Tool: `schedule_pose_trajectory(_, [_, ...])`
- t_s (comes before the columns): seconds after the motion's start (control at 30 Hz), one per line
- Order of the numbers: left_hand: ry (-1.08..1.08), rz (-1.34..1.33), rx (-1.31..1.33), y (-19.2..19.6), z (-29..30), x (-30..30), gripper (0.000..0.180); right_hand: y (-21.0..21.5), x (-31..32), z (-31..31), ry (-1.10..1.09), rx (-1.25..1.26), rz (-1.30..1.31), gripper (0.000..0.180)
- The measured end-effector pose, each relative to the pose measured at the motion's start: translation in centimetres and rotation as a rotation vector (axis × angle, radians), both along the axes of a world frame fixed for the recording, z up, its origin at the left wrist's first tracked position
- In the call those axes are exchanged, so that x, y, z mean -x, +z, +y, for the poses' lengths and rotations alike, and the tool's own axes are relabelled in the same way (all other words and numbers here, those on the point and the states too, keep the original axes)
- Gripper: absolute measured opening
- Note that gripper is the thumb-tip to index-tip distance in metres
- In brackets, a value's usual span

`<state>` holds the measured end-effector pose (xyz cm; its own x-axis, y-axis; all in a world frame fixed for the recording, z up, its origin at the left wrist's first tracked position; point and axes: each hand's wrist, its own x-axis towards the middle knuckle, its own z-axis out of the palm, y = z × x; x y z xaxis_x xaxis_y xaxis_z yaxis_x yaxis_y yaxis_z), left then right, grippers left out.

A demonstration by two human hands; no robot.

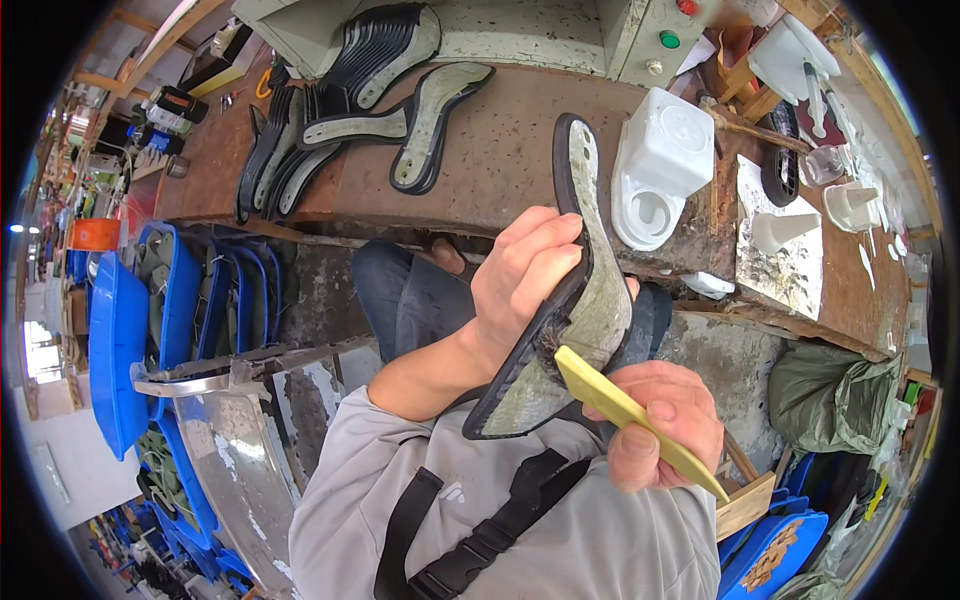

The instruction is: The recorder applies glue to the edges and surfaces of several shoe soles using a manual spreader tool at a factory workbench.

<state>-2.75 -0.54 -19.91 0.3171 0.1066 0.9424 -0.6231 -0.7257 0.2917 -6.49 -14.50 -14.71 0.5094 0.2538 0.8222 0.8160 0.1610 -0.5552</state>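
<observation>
My left hand (527,270) is closed around the middle of a shoe sole (606,300), holding it tilted over my lap. The sole has a mottled grey-green face and a black rim. Between the fingers of my right hand (668,415) is a brush (610,398) with a flat yellow handle. Its dark bristles touch the sole's face near the lower, wider part. More soles (440,120) of the same kind lie on the bench ahead, some in tight stacks, some overlapping one another.
A white plastic container (672,150) stands at the edge of the brown bench (520,120). A stained paper sheet (800,270) with white cone-shaped pieces lies to its right. Blue bins (120,340) stand at left beside a metal frame (225,450). A pale machine cabinet (640,50) is behind.
</observation>
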Motion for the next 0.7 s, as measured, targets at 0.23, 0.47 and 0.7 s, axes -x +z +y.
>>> schedule_pose_trajectory(0.23, [-0.005,0.067,-0.027,-0.1,0.3,0.1,0.067,0.3,-0.2,-0.2,0.009,0.011,0.007,0.029])
schedule_pose_trajectory(0.47, [0.031,0.202,-0.086,-0.6,1.0,0.1,0.062,0.4,-0.4,-0.1,0.012,0.043,0.012,0.028])
schedule_pose_trajectory(0.7, [-0.031,0.298,-0.07,-0.8,1.5,-0.1,0.052,0.3,0.0,0.4,0.131,-0.077,0.054,0.024])
